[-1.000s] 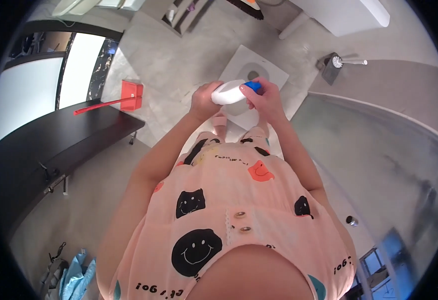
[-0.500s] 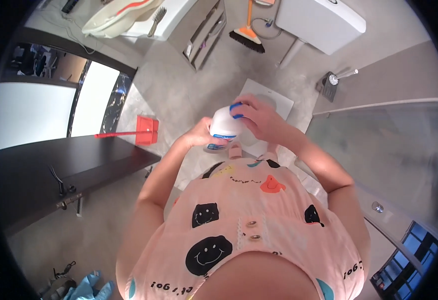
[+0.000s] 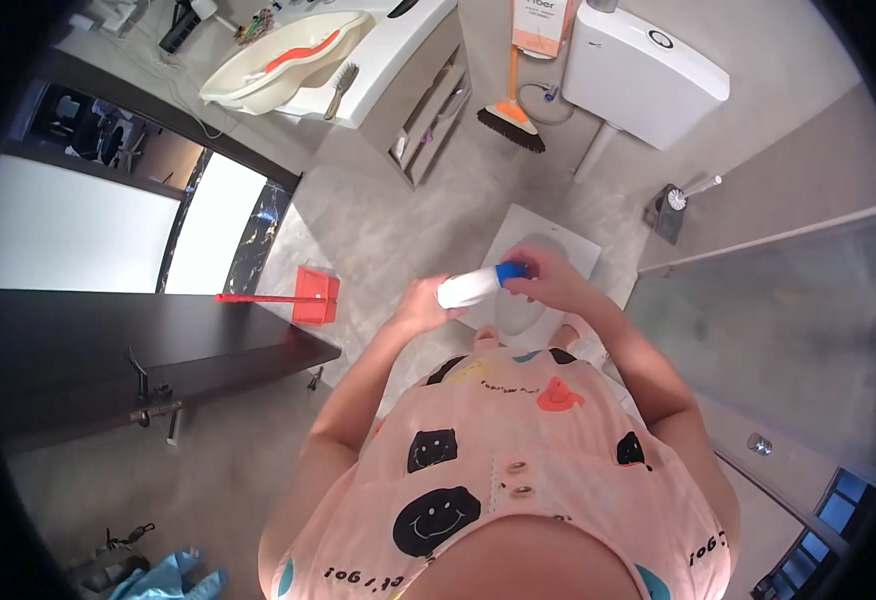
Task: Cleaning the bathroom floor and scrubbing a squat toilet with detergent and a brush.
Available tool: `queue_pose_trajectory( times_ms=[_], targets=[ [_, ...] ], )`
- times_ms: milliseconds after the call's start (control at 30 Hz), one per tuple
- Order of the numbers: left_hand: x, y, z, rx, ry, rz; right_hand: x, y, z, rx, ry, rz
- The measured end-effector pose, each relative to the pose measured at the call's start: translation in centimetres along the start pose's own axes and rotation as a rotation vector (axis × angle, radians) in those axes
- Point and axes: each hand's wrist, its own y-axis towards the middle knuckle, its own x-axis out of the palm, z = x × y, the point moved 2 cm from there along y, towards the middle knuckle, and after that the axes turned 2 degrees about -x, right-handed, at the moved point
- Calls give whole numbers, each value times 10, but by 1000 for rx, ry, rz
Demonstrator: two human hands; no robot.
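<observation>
Held out over a white squat toilet pan (image 3: 520, 222), a white plastic bottle (image 3: 470, 288) is tilted, its top pointing to the right. My left hand (image 3: 425, 304) is closed round the lower part of the bottle. At the other end, the fingers of my right hand (image 3: 550, 278) pinch the blue cap (image 3: 511, 272). The cap appears still against the bottle's neck; whether it is loose I cannot tell. Fingertips behind the bottle are hidden.
A red dustpan (image 3: 316, 296) lies near the dark door (image 3: 238, 350) on my left. Ahead are a broom (image 3: 511, 122), a toilet cistern (image 3: 638, 75) and a washstand (image 3: 398, 80) holding a cream basin (image 3: 288, 60) and a hairbrush (image 3: 342, 88). A toilet brush (image 3: 678, 200) stands right, beside frosted glass (image 3: 758, 330).
The bottle has turned from nearly upright to lying more sideways, its cap now toward the right. My right hand has shifted to the cap's right side. The view has tipped slightly upward.
</observation>
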Motion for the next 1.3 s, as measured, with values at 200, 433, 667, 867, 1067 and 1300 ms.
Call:
queue_pose_trajectory(
  times_ms=[200,433,667,867,1067,1300],
  targets=[
    [11,13,0,29,-154,-274,-1,-16,14,-426,-301,184],
    [38,19,12,9,40,-320,-7,-33,39,-35,211,393],
    [52,34,-3,142,50,-276,-19,-47,53,-168,-108,394],
    [57,37,22,50,240,-365,-6,-57,93,-309,-73,489],
    [72,31,19,41,151,-483,0,-66,103,-351,219,398],
    [81,33,9,88,204,-343,-10,-64,91,173,413,394]
  ],
)
